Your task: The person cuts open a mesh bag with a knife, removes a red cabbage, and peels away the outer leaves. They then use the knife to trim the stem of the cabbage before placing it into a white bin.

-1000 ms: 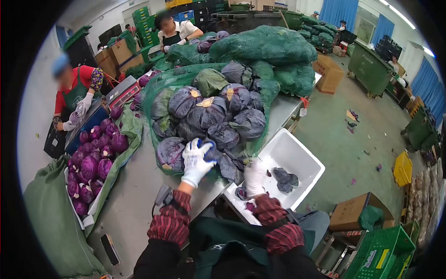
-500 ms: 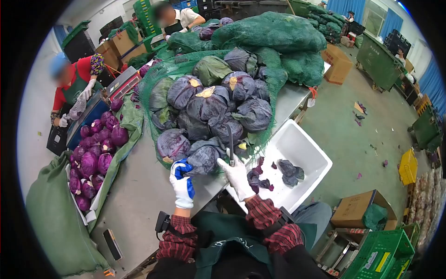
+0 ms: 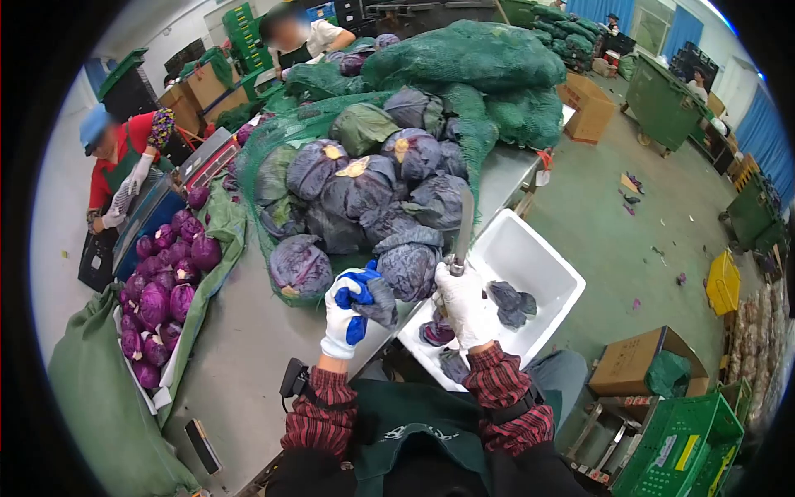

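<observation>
My left hand [image 3: 349, 308], in a white and blue glove, is closed on a dark cabbage leaf [image 3: 379, 303]. Right beside it a purple cabbage [image 3: 409, 267] lies at the front of the pile in an open green net bag [image 3: 258, 178]. My right hand [image 3: 464, 308], in a white glove, grips a knife [image 3: 464, 228] whose blade points up and away from me. Beneath that hand, a white bin [image 3: 542, 305] holds loose dark leaves [image 3: 511, 303].
Trimmed purple cabbages [image 3: 155, 305] fill a green cloth-lined container at the left. A co-worker in red [image 3: 124, 166] stands behind it, another person [image 3: 302, 41] at the far side. Full net bags [image 3: 464, 56] lie behind the pile. A green crate [image 3: 675, 447] is at lower right.
My left hand has moved right and now holds a leaf pulled away from the front cabbage. My right hand has shifted right over the bin, raising the knife with it.
</observation>
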A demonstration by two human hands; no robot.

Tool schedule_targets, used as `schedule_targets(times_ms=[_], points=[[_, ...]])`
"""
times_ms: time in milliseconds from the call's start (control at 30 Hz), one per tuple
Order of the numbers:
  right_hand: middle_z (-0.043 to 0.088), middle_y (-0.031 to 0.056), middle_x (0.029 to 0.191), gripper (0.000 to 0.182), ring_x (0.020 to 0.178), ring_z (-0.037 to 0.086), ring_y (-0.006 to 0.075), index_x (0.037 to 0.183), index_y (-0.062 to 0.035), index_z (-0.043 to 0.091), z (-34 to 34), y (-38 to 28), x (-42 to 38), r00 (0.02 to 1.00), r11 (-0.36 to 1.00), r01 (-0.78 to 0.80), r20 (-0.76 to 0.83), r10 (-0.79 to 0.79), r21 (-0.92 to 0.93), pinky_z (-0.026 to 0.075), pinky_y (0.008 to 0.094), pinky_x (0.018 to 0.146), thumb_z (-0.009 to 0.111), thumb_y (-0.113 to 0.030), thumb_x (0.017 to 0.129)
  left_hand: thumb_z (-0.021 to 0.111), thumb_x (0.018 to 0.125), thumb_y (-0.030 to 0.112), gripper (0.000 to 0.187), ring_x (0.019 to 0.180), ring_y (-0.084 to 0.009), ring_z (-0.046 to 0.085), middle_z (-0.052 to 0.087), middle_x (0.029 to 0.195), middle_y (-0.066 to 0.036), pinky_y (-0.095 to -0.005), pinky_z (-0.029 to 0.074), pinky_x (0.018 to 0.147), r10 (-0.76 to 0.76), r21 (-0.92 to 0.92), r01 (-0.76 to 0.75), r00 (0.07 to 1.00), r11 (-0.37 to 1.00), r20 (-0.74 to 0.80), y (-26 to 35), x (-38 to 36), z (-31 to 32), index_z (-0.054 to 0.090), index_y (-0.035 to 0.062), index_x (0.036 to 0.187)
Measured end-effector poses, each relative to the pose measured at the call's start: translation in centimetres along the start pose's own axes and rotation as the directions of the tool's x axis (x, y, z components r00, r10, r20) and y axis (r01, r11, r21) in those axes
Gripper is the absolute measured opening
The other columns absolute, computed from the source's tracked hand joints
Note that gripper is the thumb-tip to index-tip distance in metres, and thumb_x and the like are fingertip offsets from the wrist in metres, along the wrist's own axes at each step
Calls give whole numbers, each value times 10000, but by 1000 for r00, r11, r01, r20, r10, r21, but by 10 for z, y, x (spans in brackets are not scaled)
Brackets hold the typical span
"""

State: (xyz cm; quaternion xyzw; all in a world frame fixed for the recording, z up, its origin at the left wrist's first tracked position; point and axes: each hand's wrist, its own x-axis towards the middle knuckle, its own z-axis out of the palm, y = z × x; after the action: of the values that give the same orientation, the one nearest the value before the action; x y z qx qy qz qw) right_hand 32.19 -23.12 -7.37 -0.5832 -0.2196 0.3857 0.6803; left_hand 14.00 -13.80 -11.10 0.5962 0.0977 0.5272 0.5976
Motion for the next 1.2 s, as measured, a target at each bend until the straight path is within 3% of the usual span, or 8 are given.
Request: schedule_targets(times_ms=[167, 267, 567, 867, 967, 1000, 1033, 1200], points=[[523, 10, 568, 118, 428, 498, 92, 853, -41, 559, -26, 37, 19, 991, 995, -7, -136, -6, -95, 405, 254, 411, 577, -158, 848, 543, 508, -60, 336, 1142, -252, 507, 559, 1130, -113, -334, 383, 983, -286, 508, 90, 903, 857, 322, -5, 8, -3, 555, 28, 832], [546, 13, 581, 213, 440, 498, 94, 893, -24, 571, -27, 46, 24, 997, 994, 18, -73, -26, -108, 410, 253, 429, 633, -222, 843, 703, 666, 65, 419, 1116, -245, 516, 542, 1174, -102, -339, 406, 959, -466, 608, 124, 764, 785, 447, 42, 17, 8, 622, 62, 1078], [563, 154, 793, 350, 727, 562, 246, 965, 26, 527, 6, 80, 10, 798, 536, 493, 111, -592, -685, 466, 346, 675, 672, -268, 841, 688, 777, 236, 420, 991, -350, 543, 568, 1137, -139, -433, 451, 879, -145, 951, -246, 951, 185, 274, 21, 32, 45, 618, 126, 1177], [611, 98, 705, 119, 604, 593, 147, 844, -9, 576, -61, 90, 47, 961, 921, -210, -243, 133, -328, 462, 305, 547, 605, -115, 798, 766, 652, 509, 810, 1273, -438, 364, 378, 1384, -275, -455, 329, 1062, -505, 984, 13, 859, 179, 81, 8, 28, 33, 510, 101, 1304], [639, 53, 830, 486, 675, 605, 142, 1097, 13, 554, -36, 47, 15, 999, 995, -1, -43, -3, -96, 484, 307, 585, 768, -243, 744, 785, 619, 514, 834, 1285, -454, 343, 379, 1377, -296, -457, 324, 1065, -594, 979, 78, 803, 189, 51, 13, 30, 37, 521, 80, 1281], [650, 123, 973, 753, 840, 639, 234, 1299, -13, 451, -24, 68, 18, 893, 877, 448, 41, -448, -174, 509, 338, 725, 812, -287, 697, 794, 602, 516, 846, 1291, -462, 332, 380, 1374, -306, -458, 321, 1066, -639, 975, 112, 769, 190, 36, 13, 29, 37, 526, 70, 1269], [619, 185, 1101, 874, 1016, 611, 296, 1378, -56, 385, -17, 50, 1, 906, 761, 410, 131, -402, -503, 479, 355, 867, 829, -319, 673, 806, 584, 499, 832, 1282, -460, 344, 411, 1345, -294, -460, 332, 1054, -644, 968, 102, 762, 228, 71, 8, 29, 35, 543, 60, 1239], [654, 137, 924, 468, 795, 641, 212, 1112, -31, 579, -1, 82, 24, 751, 628, 636, 175, -636, -448, 512, 319, 717, 775, -236, 740, 820, 580, 398, 769, 1248, -397, 394, 448, 1318, -225, -419, 328, 1053, -608, 898, -59, 716, 436, 342, 11, 33, 14, 567, 83, 1234]])
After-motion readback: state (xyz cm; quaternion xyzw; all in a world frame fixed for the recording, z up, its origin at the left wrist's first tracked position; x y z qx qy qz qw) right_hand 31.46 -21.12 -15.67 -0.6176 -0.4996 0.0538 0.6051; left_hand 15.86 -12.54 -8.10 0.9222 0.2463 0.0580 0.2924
